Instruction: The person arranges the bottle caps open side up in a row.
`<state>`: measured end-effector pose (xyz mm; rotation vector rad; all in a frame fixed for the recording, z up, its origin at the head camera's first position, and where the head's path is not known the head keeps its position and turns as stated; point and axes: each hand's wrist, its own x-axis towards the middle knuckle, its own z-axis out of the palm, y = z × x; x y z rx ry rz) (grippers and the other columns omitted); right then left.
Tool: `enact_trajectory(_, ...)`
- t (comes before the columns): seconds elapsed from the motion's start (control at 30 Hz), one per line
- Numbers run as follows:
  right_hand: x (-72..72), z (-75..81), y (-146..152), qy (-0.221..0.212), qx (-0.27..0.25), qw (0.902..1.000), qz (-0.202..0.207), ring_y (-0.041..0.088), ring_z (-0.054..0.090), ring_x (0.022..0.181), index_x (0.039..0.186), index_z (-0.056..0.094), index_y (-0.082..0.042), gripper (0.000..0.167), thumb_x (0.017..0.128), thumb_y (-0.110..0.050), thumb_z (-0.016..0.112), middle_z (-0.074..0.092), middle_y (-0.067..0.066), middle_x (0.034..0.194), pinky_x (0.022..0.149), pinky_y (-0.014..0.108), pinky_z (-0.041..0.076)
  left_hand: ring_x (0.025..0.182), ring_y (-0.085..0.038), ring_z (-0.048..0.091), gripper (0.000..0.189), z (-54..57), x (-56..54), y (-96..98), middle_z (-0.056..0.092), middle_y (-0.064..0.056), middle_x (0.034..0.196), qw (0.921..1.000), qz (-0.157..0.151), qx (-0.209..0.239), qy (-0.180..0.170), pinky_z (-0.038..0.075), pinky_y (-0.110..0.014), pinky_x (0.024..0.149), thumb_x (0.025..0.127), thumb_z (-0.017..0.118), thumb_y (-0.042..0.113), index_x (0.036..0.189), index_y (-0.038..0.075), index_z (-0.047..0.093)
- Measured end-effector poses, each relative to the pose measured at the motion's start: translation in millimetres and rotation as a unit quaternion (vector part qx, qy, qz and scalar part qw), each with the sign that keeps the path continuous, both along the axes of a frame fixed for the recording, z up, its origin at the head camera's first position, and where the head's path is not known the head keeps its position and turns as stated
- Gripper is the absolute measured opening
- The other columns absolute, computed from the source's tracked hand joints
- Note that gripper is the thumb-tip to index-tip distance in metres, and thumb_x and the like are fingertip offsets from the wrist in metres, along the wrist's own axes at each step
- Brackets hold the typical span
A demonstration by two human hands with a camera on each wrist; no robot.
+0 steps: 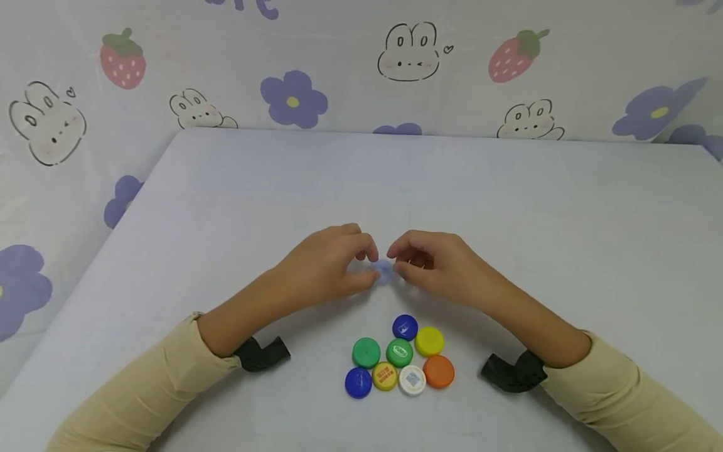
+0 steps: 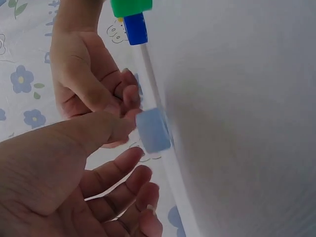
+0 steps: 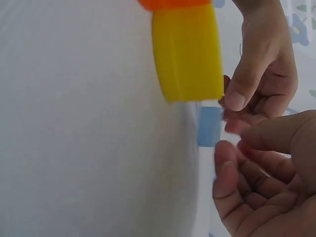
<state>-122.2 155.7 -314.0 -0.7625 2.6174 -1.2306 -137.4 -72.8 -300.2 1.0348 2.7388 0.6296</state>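
You seem to be positioning the light-blue bottle cap [image 1: 384, 274], left hand [image 1: 330, 263] and right hand [image 1: 446, 267] close, grip unclear; next calls for steadying it.

Head view: your table [image 1: 508, 201] spans the middle and lower frame; a sheet [image 1: 339, 37] hangs behind it, across the top. A single cap [image 1: 384, 272] sits just below frame centre, between your left hand [image 1: 327, 267] and your right hand [image 1: 446, 263]. Before it, at lower centre, eight caps [image 1: 400, 353] lie grouped on your table, between your two sleeves [image 1: 152, 383].
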Motion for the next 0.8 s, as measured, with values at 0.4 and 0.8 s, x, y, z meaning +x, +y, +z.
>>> enact_trajectory(0.4, 2.1, -1.1, -3.3, -0.013, 0.02, 0.9988, 0.042, 0.016, 0.067, 0.088, 0.113, 0.069, -0.001, 0.02, 0.093, 0.001, 0.07, 0.073, 0.0, 0.097, 0.08, 0.032, 0.056, 0.084, -0.018, 0.058, 0.03, 0.8, 1.6, 1.2, 0.067, -0.004, 0.1, 0.9997, 0.006, -0.018, -0.013, 0.05, -0.03, 0.077, 0.092, 0.077, 0.021, 0.114, 0.009, 0.061)
enact_trajectory(0.8, 3.8, -0.3, -4.3, -0.022, 0.022, 0.9987, 0.041, 0.019, 0.068, 0.093, 0.119, 0.065, 0.001, 0.026, 0.093, 0.0, 0.069, 0.074, 0.006, 0.106, 0.083, 0.034, 0.057, 0.087, -0.018, 0.061, 0.034, 1.1, 2.3, 1.6, 0.069, -0.005, 0.102, 0.9991, 0.016, -0.034, -0.019, 0.051, -0.03, 0.079, 0.09, 0.079, 0.023, 0.115, 0.01, 0.06)
